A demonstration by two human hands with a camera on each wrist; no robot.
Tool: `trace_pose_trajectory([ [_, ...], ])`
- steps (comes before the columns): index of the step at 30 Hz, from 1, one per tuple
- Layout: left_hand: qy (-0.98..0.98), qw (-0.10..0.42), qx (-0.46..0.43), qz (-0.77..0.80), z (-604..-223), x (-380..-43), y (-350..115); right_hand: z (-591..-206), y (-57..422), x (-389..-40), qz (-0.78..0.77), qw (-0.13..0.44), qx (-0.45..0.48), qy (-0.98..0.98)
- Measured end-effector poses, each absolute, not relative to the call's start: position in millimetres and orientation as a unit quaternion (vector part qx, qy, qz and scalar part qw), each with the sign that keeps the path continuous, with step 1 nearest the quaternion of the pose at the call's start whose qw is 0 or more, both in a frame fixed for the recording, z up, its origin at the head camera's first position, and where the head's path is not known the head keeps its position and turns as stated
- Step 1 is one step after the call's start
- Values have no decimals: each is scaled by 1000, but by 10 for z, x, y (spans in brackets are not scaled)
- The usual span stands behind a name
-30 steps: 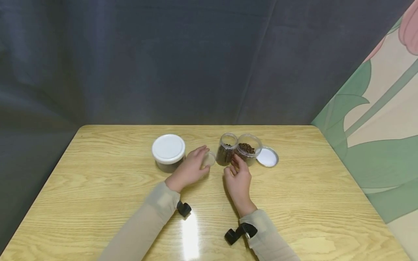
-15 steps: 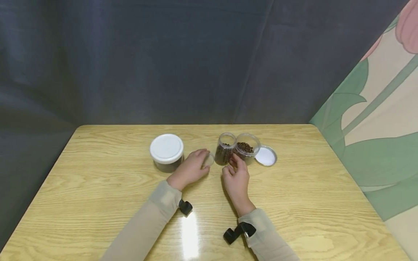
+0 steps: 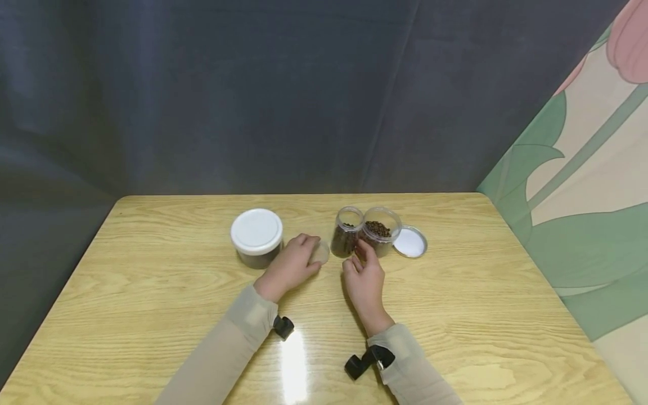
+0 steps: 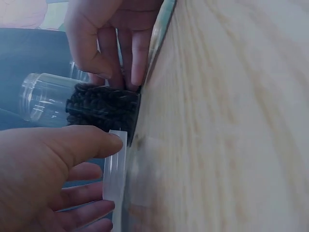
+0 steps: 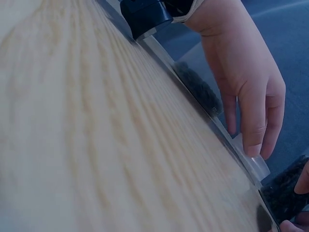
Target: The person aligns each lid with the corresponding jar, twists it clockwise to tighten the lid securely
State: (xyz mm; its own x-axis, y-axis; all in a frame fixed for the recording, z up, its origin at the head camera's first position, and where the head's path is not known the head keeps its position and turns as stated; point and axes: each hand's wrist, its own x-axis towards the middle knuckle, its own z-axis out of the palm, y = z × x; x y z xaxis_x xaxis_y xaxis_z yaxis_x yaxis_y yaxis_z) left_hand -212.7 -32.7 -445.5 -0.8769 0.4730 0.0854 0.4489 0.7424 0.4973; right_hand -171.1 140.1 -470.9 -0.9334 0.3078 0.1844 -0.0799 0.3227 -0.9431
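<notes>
My left hand (image 3: pixel 289 265) pinches the rim of a shallow clear plastic lid (image 4: pixel 115 166) close over the table, thumb on one side and fingers on the other. Right beside it stands a narrow clear jar (image 3: pixel 345 239), open at the top and partly filled with dark brown, bean-like pieces. My right hand (image 3: pixel 365 281) rests its loosely bent fingertips against the lower side of that jar. Behind those fingers is a wider open jar (image 3: pixel 383 242) with similar brown pieces, next to the narrow one.
A large jar with a white lid (image 3: pixel 256 232) stands left of my left hand. A round lid (image 3: pixel 410 242), white inside with a metallic rim, lies right of the wide jar. The wooden table (image 3: pixel 167 270) ends at a dark curtain (image 3: pixel 253 101) behind.
My left fingers have lowered a little onto the clear lid. My right hand and the jars keep their places; the head view has shifted slightly.
</notes>
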Motion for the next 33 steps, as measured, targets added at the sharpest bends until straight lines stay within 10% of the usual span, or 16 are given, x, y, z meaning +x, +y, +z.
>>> trace_pose_trajectory([
  [33,918,-54,260,296,-3913,-2004,-526,-4751,1424,-1755,586,155,-44,-794],
])
